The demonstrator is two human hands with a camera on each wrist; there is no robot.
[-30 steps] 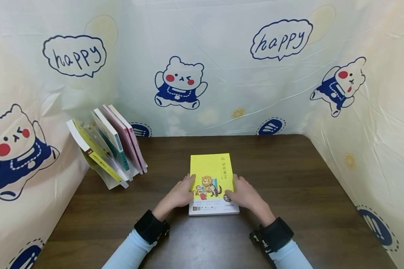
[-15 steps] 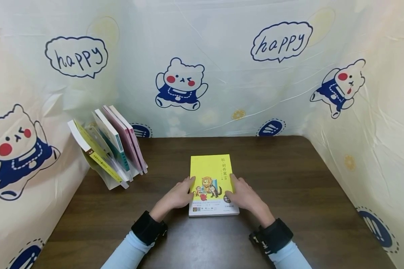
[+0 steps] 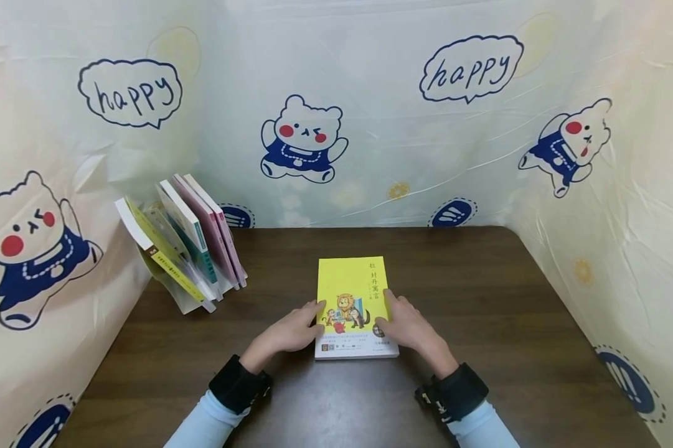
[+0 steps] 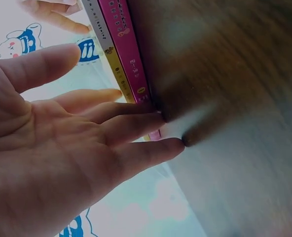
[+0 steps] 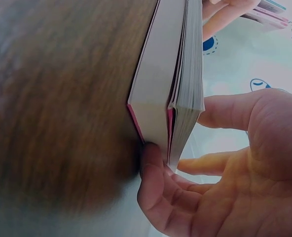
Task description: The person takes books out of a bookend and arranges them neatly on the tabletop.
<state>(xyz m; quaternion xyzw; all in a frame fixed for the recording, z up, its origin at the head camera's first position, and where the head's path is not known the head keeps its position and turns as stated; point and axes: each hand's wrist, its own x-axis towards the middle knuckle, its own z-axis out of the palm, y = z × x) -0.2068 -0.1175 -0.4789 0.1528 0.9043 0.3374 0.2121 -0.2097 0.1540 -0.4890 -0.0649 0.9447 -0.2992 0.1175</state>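
Note:
A yellow-and-white book (image 3: pixel 347 279) with a lion drawing lies on the table in the head view. The wrist views reveal a pink book (image 4: pixel 124 44) stacked under it, spines level. At the stack's left side my left hand (image 3: pixel 291 330) has its fingers extended toward the spines, fingertips right at them and the thumb apart from the cover. Along the opposite side, my right hand (image 3: pixel 409 323) holds the two books, thumb over the top cover and fingers curled at the page edges (image 5: pixel 185 74). The head view hides the pink book.
Several books (image 3: pixel 185 242) stand leaning in a row at the back left of the brown wooden table (image 3: pixel 454 267). A patterned curtain (image 3: pixel 381 143) with bears and "happy" bubbles hangs around the back and sides. Both wrists wear black bands (image 3: pixel 238 384).
My left hand has slid a little to the left and its thumb has drawn back to the book's edge. My right hand and the books stay about where they were.

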